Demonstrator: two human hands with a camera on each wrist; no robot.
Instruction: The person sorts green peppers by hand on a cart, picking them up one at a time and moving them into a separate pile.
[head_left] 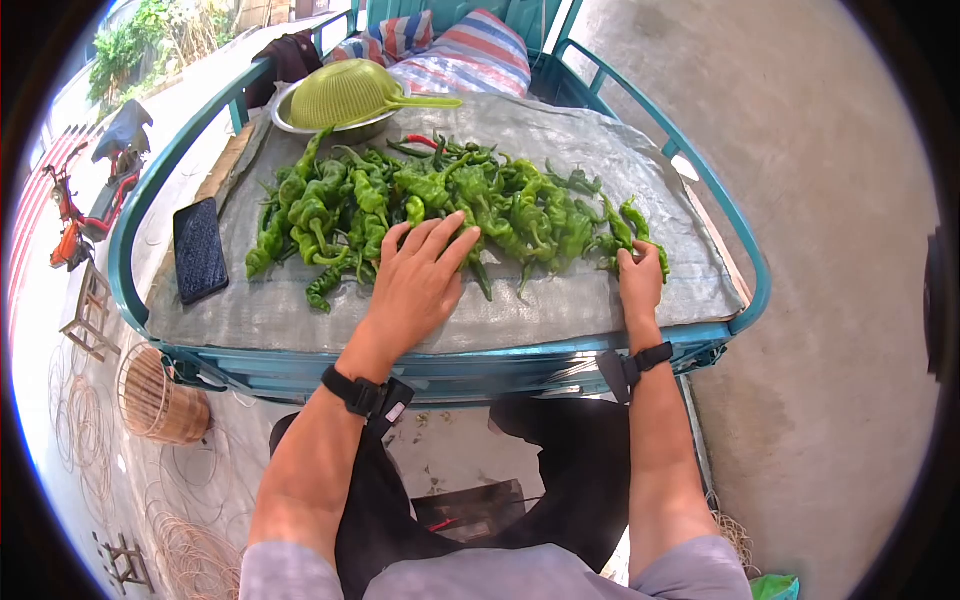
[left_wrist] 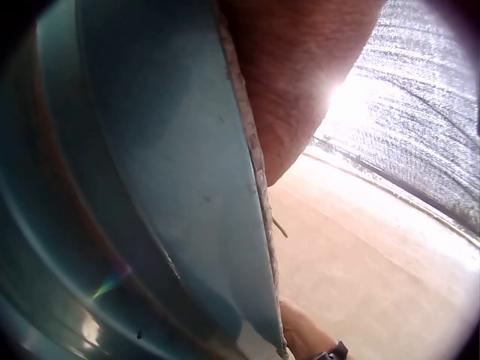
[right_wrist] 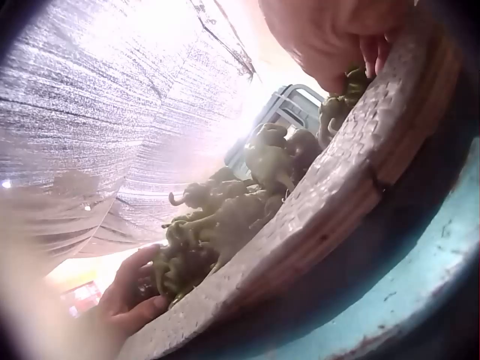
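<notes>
A heap of wrinkled green peppers [head_left: 380, 200] lies across a grey woven sheet [head_left: 560, 310]. My left hand [head_left: 418, 280] rests on the near middle edge of the heap, fingers spread over the peppers. In the right wrist view, the left hand [right_wrist: 124, 304] shows with fingers and thumb against the heap's side. My right hand [head_left: 641, 285] is at the heap's right end, its fingers curled on a green pepper [head_left: 618, 228]. The right wrist view shows the right hand [right_wrist: 330, 37] low over peppers by the sheet's edge. Peppers are hidden in the left wrist view.
Blue cart rails [head_left: 140, 225] surround the sheet. A phone [head_left: 200, 252] lies at the left. Behind the heap, a green strainer [head_left: 345, 92] sits over a metal bowl [head_left: 283, 112]. A striped bag [head_left: 470, 55] lies at the back. One red pepper [head_left: 420, 140] shows.
</notes>
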